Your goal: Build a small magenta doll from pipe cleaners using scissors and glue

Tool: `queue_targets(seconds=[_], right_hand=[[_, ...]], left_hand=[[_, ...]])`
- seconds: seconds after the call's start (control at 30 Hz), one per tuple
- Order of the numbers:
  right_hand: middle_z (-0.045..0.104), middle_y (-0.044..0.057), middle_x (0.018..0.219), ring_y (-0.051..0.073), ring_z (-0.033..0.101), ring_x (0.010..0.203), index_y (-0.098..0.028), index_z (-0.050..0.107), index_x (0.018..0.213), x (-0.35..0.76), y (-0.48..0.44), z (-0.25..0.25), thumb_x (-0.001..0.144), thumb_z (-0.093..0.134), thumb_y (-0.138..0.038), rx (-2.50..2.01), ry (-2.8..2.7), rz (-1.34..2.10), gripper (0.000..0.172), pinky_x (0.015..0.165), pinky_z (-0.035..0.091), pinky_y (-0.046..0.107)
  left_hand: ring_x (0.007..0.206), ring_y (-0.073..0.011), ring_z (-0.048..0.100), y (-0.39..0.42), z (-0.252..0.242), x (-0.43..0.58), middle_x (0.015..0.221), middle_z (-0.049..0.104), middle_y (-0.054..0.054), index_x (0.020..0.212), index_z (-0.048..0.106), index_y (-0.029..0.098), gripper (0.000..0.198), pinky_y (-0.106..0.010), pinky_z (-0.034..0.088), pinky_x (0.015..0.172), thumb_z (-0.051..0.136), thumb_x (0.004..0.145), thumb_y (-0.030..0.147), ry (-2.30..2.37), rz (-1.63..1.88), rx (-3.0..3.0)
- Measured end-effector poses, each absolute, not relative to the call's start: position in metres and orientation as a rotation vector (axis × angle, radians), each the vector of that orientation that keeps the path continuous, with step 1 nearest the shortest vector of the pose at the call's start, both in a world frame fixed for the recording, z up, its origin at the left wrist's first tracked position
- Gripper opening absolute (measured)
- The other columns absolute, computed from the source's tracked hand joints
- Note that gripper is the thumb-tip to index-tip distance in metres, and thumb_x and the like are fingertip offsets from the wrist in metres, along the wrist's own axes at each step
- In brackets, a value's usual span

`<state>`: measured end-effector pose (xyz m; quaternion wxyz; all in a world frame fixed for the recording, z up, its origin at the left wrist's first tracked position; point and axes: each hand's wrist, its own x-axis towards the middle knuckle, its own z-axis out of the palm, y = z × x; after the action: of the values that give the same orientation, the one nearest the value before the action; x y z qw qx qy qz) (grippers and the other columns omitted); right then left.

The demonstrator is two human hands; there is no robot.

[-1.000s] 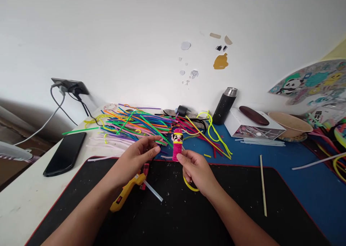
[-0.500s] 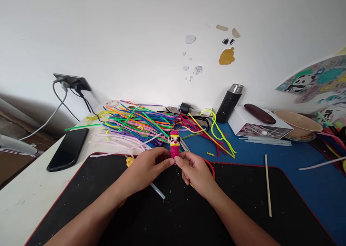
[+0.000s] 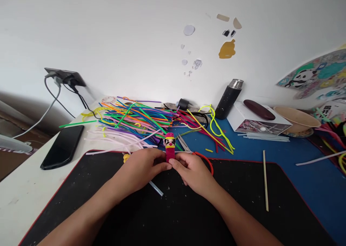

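Your L hand [image 3: 147, 168] has come in since 1 s ago, when it hung apart; now it's on the magenta figure [image 3: 170, 154] w/ your R hand [image 3: 193, 170]. Thumbs & fingers of both pinch its lower end, thumb tips close together in front. White box [image 3: 242, 111], R rear, has pink & pale bits behind its clear front; dark brown oval case [image 3: 258, 110] on top. Beige bowl [image 3: 297, 120] just beside it, contents can't be made out. Black bottle [image 3: 228, 102], silver cap on, stands L of box. Figure's upright btwn your hands, by far edge of black mat [image 3: 151, 220]: ridged magenta body, yellow bands, pale face w/ black eye marks, pink nose, magenta top.
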<state>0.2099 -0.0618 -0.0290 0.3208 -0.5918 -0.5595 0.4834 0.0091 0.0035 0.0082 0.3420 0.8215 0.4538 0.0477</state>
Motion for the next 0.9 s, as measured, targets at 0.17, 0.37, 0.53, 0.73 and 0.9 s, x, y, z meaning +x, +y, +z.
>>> queue_targets(seconds=[0.17,0.37,0.53,0.73,0.9], right_hand=[[0.062,-0.003,0.063,0.012,0.056,0.046,-0.02,0.07,0.083,0.207,-0.065,-0.018,0.107,0.061,-0.04,-1.735,-1.686,1.233,0.032,0.05,0.033,0.026],[0.062,-0.003,0.057,0.014,0.06,0.05,-0.021,0.066,0.077,0.205,-0.064,-0.015,0.108,0.062,-0.036,-1.847,-1.865,1.079,0.036,0.054,0.031,0.027],[0.072,0.002,0.068,0.016,0.063,0.061,-0.02,0.068,0.075,0.202,-0.065,-0.013,0.108,0.065,-0.037,-1.956,-1.993,0.862,0.038,0.056,0.028,0.029],[0.079,0.006,0.076,0.02,0.071,0.07,-0.02,0.077,0.085,0.203,-0.066,-0.012,0.111,0.061,-0.04,-2.027,-2.124,0.741,0.037,0.057,0.025,0.031],[0.082,0.008,0.081,0.023,0.075,0.074,-0.02,0.08,0.092,0.203,-0.066,-0.013,0.112,0.06,-0.043,-2.068,-2.185,0.668,0.037,0.057,0.025,0.033]], left_hand=[[0.077,-0.0217,0.071,0.003,0.004,0.007,0.088,0.08,-0.001,0.092,0.077,0.024,0.02,-0.031,0.038,0.066,0.074,0.094,0.044,1.141,-0.059,2.208],[0.081,-0.0242,0.075,0.0,-0.001,0.013,0.09,0.083,-0.004,0.091,0.078,0.023,0.021,-0.032,0.036,0.065,0.072,0.097,0.042,1.166,-0.165,2.283],[0.086,-0.0282,0.077,-0.003,0.0,0.017,0.092,0.084,-0.006,0.092,0.08,0.023,0.024,-0.035,0.034,0.065,0.068,0.101,0.042,1.185,-0.222,2.35],[0.088,-0.028,0.078,-0.004,0.0,0.02,0.094,0.084,-0.005,0.096,0.082,0.023,0.025,-0.035,0.037,0.067,0.067,0.102,0.042,1.17,-0.241,2.363],[0.088,-0.0279,0.078,-0.004,0.0,0.021,0.094,0.085,-0.004,0.095,0.082,0.025,0.024,-0.035,0.039,0.068,0.067,0.103,0.042,1.158,-0.252,2.361]])
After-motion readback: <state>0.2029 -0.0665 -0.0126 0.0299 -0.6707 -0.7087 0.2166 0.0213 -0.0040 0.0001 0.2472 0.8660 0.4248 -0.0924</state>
